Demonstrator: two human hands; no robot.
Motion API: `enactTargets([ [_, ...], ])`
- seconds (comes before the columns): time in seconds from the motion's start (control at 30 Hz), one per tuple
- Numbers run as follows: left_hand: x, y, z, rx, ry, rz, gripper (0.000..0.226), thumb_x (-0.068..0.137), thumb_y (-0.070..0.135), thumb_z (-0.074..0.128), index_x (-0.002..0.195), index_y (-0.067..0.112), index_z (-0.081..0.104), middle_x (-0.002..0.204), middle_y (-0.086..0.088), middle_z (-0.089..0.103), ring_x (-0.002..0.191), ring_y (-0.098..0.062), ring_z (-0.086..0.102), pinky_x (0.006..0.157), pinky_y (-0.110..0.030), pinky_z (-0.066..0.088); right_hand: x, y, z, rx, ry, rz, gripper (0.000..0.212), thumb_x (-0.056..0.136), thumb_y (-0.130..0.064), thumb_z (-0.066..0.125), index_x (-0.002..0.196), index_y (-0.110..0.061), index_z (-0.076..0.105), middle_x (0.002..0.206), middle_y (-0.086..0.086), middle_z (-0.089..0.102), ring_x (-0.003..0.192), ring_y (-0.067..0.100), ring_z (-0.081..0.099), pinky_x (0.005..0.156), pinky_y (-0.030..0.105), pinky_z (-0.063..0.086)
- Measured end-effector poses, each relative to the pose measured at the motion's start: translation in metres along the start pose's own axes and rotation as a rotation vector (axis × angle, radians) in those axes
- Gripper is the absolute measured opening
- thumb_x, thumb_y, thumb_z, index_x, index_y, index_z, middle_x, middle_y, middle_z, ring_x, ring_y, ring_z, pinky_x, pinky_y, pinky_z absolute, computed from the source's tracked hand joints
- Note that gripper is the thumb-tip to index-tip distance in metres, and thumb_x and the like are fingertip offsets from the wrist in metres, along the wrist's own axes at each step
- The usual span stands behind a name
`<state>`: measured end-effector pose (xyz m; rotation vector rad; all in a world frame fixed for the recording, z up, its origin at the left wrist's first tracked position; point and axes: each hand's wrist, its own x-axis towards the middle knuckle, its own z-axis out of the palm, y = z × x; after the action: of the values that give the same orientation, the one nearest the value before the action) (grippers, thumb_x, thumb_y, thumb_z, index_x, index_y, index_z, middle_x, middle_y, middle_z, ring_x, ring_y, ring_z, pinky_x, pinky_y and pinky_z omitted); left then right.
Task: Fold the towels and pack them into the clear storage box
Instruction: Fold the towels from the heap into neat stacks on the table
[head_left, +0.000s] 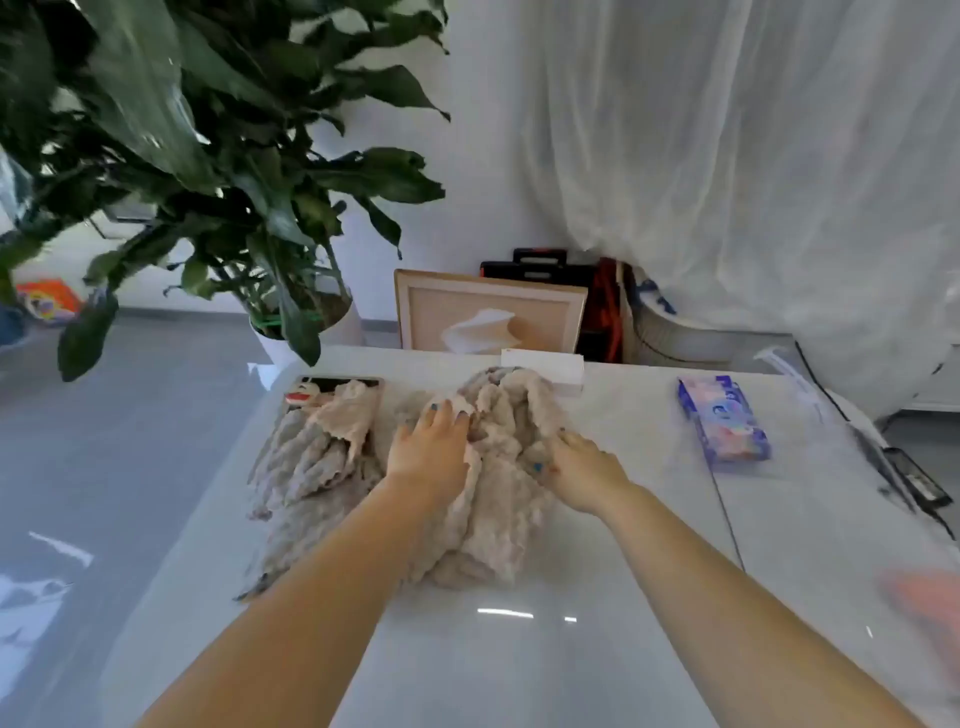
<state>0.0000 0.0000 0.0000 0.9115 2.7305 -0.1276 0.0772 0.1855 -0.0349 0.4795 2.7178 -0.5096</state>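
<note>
Beige towels (311, 457), 2 heaps; L hand (430, 448) fingers (439, 418) spread flat on centre heap (498, 519), R hand (584, 470) fingers pinching it.

1. A fluffy beige towel (498, 493) is seen bunched into a crumpled, unfolded heap at the middle of the white table (467, 649).
2. A thinner grey-beige towel (311, 467) is laid rumpled and unfolded just to its left.

Beige towels (498, 467), white table (519, 665), blue-pink tissue pack (724, 418).
</note>
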Motion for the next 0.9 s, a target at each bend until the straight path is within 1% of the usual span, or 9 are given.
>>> enactTargets([
  [0.17, 0.031, 0.008, 0.084, 0.058, -0.019, 0.001, 0.042, 0.096, 0.026, 0.047, 0.134, 0.012, 0.041, 0.138, -0.01, 0.037, 0.125, -0.03, 0.04, 0.092, -0.043, 0.042, 0.046, 0.017, 0.082, 0.177, -0.044, -0.005, 0.041, 0.083, -0.042, 0.055, 0.119, -0.023, 0.052, 0.124, 0.009, 0.057, 0.11, 0.033, 0.057, 0.092, 0.043, 0.049],
  [0.33, 0.062, 0.016, 0.127, 0.129, 0.088, 0.142, 0.068, 0.088, 0.057, 0.05, 0.144, 0.024, 0.032, 0.145, -0.008, 0.029, 0.133, -0.03, 0.029, 0.105, -0.048, 0.03, 0.079, 0.029, 0.106, 0.225, 0.01, -0.017, 0.051, 0.072, -0.044, 0.069, 0.113, -0.016, 0.057, 0.111, 0.006, 0.06, 0.098, 0.028, 0.059, 0.085, 0.039, 0.05],
  [0.43, 0.074, 0.014, 0.133, 0.151, 0.1, 0.199, 0.076, 0.08, 0.064, 0.057, 0.144, 0.032, 0.032, 0.142, -0.005, 0.027, 0.133, -0.031, 0.025, 0.11, -0.053, 0.022, 0.078, 0.031, 0.101, 0.228, 0.03, -0.09, 0.021, 0.079, -0.024, 0.071, 0.08, -0.01, 0.055, 0.083, 0.004, 0.057, 0.074, 0.02, 0.053, 0.057, 0.028, 0.04],
  [0.53, 0.074, 0.009, 0.135, -0.002, 0.1, 0.242, 0.081, 0.073, 0.061, 0.067, 0.141, 0.033, 0.034, 0.145, 0.002, 0.028, 0.137, -0.028, 0.022, 0.115, -0.057, 0.005, 0.057, 0.03, 0.087, 0.223, 0.035, -0.175, 0.031, 0.08, -0.013, 0.068, 0.06, -0.014, 0.044, 0.07, 0.002, 0.046, 0.064, 0.016, 0.042, 0.052, 0.027, 0.031],
  [0.6, 0.069, 0.005, 0.131, -0.208, 0.104, 0.251, 0.098, 0.068, 0.058, 0.075, 0.145, 0.031, 0.021, 0.147, 0.006, 0.033, 0.14, -0.023, 0.024, 0.116, -0.056, -0.004, 0.042, 0.03, 0.075, 0.225, 0.072, -0.238, 0.021, 0.079, -0.011, 0.069, 0.067, -0.009, 0.052, 0.072, 0.002, 0.047, 0.065, 0.015, 0.042, 0.057, 0.027, 0.035],
  [0.67, 0.064, 0.0, 0.125, -0.46, 0.073, 0.257, 0.106, 0.065, 0.05, 0.081, 0.147, 0.033, 0.017, 0.145, 0.004, 0.042, 0.137, -0.02, 0.033, 0.118, -0.053, 0.004, 0.027, 0.027, 0.06, 0.296, 0.109, -0.291, 0.009, 0.077, -0.006, 0.069, 0.08, -0.011, 0.062, 0.078, 0.003, 0.05, 0.067, 0.014, 0.045, 0.061, 0.03, 0.039],
  [0.77, 0.046, -0.003, 0.108, -0.694, 0.023, 0.281, 0.062, 0.07, 0.031, 0.084, 0.125, 0.025, 0.055, 0.114, 0.006, 0.064, 0.108, -0.015, 0.059, 0.096, -0.032, 0.047, 0.003, 0.018, 0.04, 0.446, 0.212, -0.35, 0.023, 0.074, -0.001, 0.068, 0.079, -0.022, 0.062, 0.084, 0.001, 0.054, 0.067, 0.013, 0.049, 0.06, 0.026, 0.043],
  [0.83, 0.026, 0.0, 0.098, -0.752, 0.084, 0.287, 0.022, 0.074, 0.022, 0.081, 0.09, 0.025, 0.065, 0.086, 0.008, 0.067, 0.083, -0.013, 0.063, 0.071, -0.022, 0.048, -0.014, 0.012, 0.034, 0.479, 0.338, -0.39, 0.022, 0.075, -0.002, 0.068, 0.079, -0.023, 0.063, 0.084, 0.0, 0.057, 0.07, 0.013, 0.052, 0.061, 0.026, 0.045],
  [0.9, 0.005, 0.006, 0.095, -0.871, 0.165, 0.265, 0.015, 0.078, 0.019, 0.077, 0.086, 0.023, 0.066, 0.081, 0.006, 0.066, 0.08, -0.014, 0.063, 0.069, -0.022, 0.048, -0.034, 0.008, 0.032, 0.477, 0.438, -0.417, 0.017, 0.079, -0.006, 0.067, 0.084, -0.023, 0.066, 0.086, -0.003, 0.062, 0.074, 0.012, 0.057, 0.064, 0.028, 0.048],
])
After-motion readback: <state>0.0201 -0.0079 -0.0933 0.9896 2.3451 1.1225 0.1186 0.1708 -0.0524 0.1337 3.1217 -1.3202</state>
